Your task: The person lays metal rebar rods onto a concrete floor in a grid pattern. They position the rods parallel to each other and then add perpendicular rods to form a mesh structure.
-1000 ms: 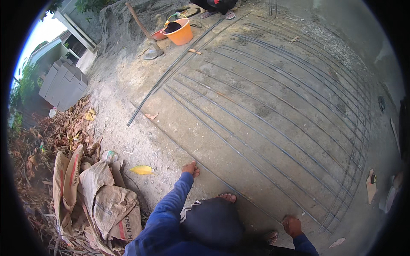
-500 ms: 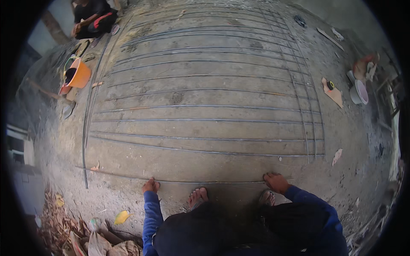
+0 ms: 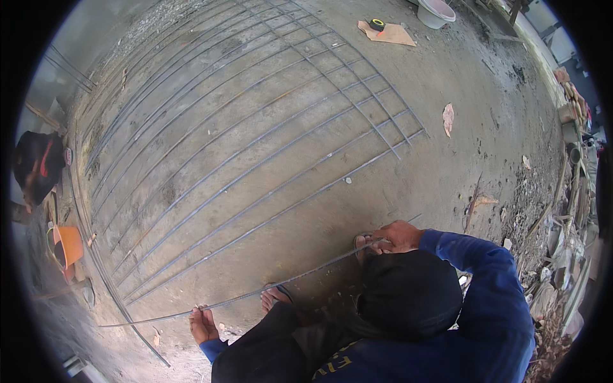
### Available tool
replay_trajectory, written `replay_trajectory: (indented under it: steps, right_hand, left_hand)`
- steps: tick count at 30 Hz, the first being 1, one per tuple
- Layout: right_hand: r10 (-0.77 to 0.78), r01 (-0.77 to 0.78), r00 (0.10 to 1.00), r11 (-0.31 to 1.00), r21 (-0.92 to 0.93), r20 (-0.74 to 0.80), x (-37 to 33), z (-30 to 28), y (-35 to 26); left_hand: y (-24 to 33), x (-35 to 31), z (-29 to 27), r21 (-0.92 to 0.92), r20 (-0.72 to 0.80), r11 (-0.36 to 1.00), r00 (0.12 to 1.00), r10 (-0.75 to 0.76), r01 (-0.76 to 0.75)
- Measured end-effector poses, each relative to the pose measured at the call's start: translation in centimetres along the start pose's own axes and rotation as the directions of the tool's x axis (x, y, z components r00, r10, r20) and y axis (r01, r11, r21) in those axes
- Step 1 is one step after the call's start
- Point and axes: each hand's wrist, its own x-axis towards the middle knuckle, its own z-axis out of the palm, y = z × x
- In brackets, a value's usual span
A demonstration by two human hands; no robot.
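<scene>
One steel bar [image 3: 319,268] is spanning the near edge of the ground [image 3: 460,179], before both feet [image 3: 273,300] | left hand [image 3: 204,324] is pinching it | right hand [image 3: 397,236] is gripping it near its right end | bar grid [image 3: 225,188] is lying toward the far left corner | tape measure [image 3: 377,25] is resting near cardboard's [image 3: 397,34] left edge

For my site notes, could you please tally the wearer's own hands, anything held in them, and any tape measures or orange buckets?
Hands: 2 (left hand, right hand)
Held bar: 1
Tape measure: 1
Orange bucket: 1
Total: 5
</scene>
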Motion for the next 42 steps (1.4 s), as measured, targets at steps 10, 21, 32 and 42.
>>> replay_trajectory:
  steps: [10,21,32,42]
  right_hand:
    - [0.272,-0.265,0.951,0.962,0.063,-0.147,-13.8,5.6,6.4]
    - [0.458,-0.181,0.756,0.832,0.524,-0.467,-5.1,4.5,-0.5]
    - [0.438,-0.157,0.567,0.889,0.431,-0.697,11.7,-6.3,1.9]
    - [0.483,-0.168,0.525,0.866,0.471,-0.701,17.6,-5.6,5.9]
  left_hand:
    - [19.2,3.8,24.2,-0.107,0.37,0.975,0.918,-0.144,0.196]
    - [35.3,5.2,44.1,0.074,0.584,0.979,0.804,0.11,-0.188]
    - [23.3,-1.3,31.5,0.73,0.658,0.474,0.694,-0.292,-0.493]
    - [20.7,0.8,20.7,0.773,0.336,0.633,0.869,-0.363,-0.035]
